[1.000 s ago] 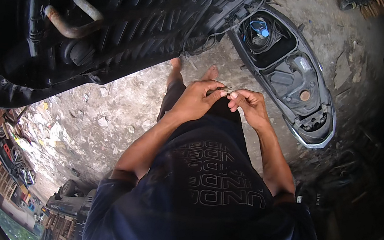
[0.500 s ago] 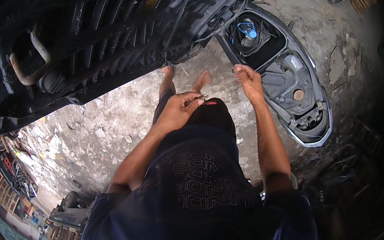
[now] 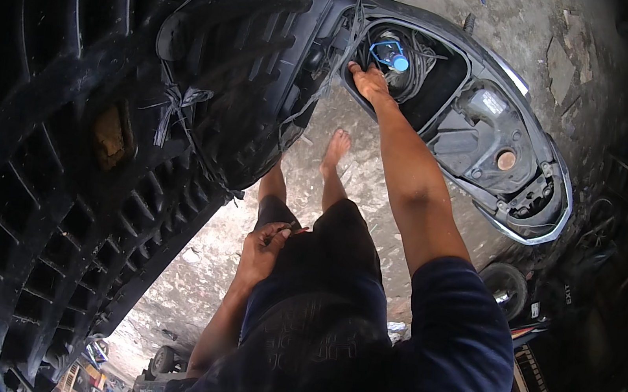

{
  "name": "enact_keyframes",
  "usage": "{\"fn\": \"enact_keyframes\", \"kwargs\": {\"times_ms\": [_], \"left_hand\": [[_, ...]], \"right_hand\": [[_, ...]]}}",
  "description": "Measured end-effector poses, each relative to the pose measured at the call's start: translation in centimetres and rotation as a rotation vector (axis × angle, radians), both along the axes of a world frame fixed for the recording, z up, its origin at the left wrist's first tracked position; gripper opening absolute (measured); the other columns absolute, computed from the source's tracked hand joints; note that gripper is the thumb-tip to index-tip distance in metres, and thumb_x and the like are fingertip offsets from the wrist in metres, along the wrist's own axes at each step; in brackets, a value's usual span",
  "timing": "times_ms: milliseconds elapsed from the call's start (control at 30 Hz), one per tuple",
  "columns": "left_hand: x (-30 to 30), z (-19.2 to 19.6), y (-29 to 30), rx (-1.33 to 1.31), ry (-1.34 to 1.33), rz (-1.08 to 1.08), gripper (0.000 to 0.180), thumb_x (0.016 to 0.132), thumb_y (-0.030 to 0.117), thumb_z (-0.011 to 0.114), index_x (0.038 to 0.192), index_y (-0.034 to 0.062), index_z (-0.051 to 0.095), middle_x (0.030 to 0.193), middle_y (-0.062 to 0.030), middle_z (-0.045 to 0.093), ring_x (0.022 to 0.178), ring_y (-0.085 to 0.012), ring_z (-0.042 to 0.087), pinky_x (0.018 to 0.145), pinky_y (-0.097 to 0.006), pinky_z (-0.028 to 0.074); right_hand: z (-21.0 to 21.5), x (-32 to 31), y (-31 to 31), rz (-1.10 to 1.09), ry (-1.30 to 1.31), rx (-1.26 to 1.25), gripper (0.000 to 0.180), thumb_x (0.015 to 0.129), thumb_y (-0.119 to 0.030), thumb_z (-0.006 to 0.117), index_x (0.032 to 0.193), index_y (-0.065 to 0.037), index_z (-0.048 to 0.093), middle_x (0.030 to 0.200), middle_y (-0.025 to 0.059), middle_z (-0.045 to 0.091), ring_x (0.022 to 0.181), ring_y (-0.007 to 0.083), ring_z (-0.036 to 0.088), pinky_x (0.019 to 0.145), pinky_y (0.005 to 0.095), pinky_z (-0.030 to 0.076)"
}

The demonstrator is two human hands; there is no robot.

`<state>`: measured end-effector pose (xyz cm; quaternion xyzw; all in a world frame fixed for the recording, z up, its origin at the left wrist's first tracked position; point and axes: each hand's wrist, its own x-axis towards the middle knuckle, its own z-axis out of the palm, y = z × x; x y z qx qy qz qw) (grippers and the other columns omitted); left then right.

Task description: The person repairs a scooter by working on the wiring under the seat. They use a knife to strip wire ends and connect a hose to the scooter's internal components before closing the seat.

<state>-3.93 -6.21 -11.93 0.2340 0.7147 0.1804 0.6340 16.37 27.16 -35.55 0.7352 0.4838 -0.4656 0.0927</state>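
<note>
My right hand (image 3: 370, 83) reaches to the near left rim of a scooter's storage compartment (image 3: 445, 94), its fingers closed over the edge. Inside that compartment lie a coil of black cable or hose (image 3: 423, 72) and a container with a blue cap (image 3: 399, 63). Down by my left thigh, my left hand (image 3: 264, 243) pinches a small thin piece (image 3: 298, 230) with a reddish part; its kind is too small to tell. The large ribbed black underside of what looks like the raised seat (image 3: 53, 185) fills the left side.
Behind the compartment is the scooter's round tan cap (image 3: 506, 159) within grey plastic. Cords (image 3: 183, 103) are knotted across the ribbed underside. A wheel (image 3: 504, 291) stands to my right. The rough concrete floor (image 3: 370, 164) shows around my bare feet.
My right hand has moved forward and left onto the compartment rim. My left hand has dropped back toward my body, still holding the small piece. The view has shifted, with the ribbed underside looming larger.
</note>
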Motion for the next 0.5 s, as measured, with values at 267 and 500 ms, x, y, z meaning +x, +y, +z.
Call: {"fn": "enact_keyframes", "kwargs": {"times_ms": [267, 500], "left_hand": [[-0.1, -2.2, 0.2, -0.061, -0.021, 0.000, 0.024, 0.099, 0.020, 0.065, 0.113, 0.0007, 0.073, 0.078, -0.0001, 0.065, 0.073, -0.0073, 0.056, 0.067, -0.025, 0.045], [0.4, -2.6, 0.3, -0.038, -0.012, -0.029, 0.026, 0.099, 0.021, 0.066, 0.113, 0.0003, 0.073, 0.079, -0.0025, 0.068, 0.073, -0.0088, 0.058, 0.068, -0.026, 0.047]], "right_hand": [[-5.9, -0.6, 3.1, 0.522, -0.161, -0.147, 0.046, 0.097, -0.047, 0.049, 0.139, -0.033, 0.060, 0.150, -0.0047, 0.052, 0.146, 0.0243, 0.039, 0.118, 0.0405, 0.027], [-6.0, -1.1, 3.9, 0.350, -0.292, -0.217, 0.051, 0.099, -0.043, 0.049, 0.142, -0.017, 0.059, 0.155, 0.0003, 0.049, 0.144, 0.0285, 0.045, 0.113, 0.0451, 0.038]]}}
